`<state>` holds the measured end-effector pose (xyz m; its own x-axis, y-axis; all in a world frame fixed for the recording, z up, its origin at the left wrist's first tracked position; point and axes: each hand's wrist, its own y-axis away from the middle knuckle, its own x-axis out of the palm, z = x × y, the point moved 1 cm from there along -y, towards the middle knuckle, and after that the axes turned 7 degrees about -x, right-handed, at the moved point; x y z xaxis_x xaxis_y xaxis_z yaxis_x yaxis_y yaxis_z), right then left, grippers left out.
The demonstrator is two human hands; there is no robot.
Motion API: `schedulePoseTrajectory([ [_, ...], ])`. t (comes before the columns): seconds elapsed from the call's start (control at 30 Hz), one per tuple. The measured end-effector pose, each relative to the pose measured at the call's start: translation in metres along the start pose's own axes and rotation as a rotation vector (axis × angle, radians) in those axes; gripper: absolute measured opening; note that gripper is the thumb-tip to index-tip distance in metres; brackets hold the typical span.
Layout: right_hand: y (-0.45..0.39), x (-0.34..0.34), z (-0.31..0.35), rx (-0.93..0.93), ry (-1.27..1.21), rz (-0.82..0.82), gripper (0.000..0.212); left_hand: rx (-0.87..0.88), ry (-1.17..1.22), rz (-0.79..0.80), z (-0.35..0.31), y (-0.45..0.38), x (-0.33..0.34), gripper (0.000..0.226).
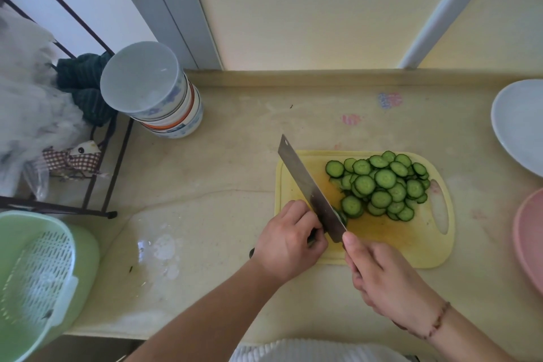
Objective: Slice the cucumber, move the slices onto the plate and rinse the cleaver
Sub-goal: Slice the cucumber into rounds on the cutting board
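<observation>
Seen from the head camera: cleaver [308,185] held blade-down across the yellow cutting board [411,247], right hand [388,279] wrapped round the handle with the forefinger laid toward the spine, left hand [289,236] curled over the last stub of cucumber [340,216], of which only a dark green sliver shows beside the blade. Hands close together, each clamped on its own thing, nearly touching at the heel of the blade. Piled on the far half of the board, a heap of cucumber slices [382,185]: thin rounds, dark-skinned, pale and wet-looking at the centre, overlapping loosely. Likely light, limp and slippery, apt to stick to steel and slide off in a stack; best scooped on the flat of the blade or gathered in a cupped hand rather than pinched singly. Cleaver broad, stiff and probably weighty, safest taken by the handle, edge turned away, especially once wet. Remaining stub short and probably hard to steady, fingertips near the edge. White plate [517,126] waiting at the right of the surface [223,173], well apart from the board; stacked bowls [158,91] at the back left, green strainer basket [38,273] at the near left corner.
</observation>
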<state>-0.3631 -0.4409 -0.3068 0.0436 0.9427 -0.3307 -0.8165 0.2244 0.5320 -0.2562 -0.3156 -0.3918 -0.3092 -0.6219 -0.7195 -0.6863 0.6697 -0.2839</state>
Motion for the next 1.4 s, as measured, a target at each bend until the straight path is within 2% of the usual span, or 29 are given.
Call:
schedulePoseTrajectory([
  [0.43, -0.031, 0.018, -0.011, 0.004, 0.066, -0.015, 0.054, -0.016, 0.006, 0.024, 0.001, 0.0, 0.003, 0.02],
  [0.67, -0.025, 0.004, -0.016, 0.063, 0.051, -0.047, 0.057, -0.007, 0.017, 0.015, 0.002, -0.001, 0.001, 0.01],
  [0.87, -0.011, 0.007, -0.001, 0.058, -0.099, 0.002, 0.055, -0.05, 0.07, 0.024, 0.0, 0.0, -0.004, 0.002],
  [1.4, -0.001, 0.004, 0.001, 0.003, -0.005, -0.011, 0.056, -0.078, 0.048, 0.011, 0.001, -0.002, -0.001, 0.007],
])
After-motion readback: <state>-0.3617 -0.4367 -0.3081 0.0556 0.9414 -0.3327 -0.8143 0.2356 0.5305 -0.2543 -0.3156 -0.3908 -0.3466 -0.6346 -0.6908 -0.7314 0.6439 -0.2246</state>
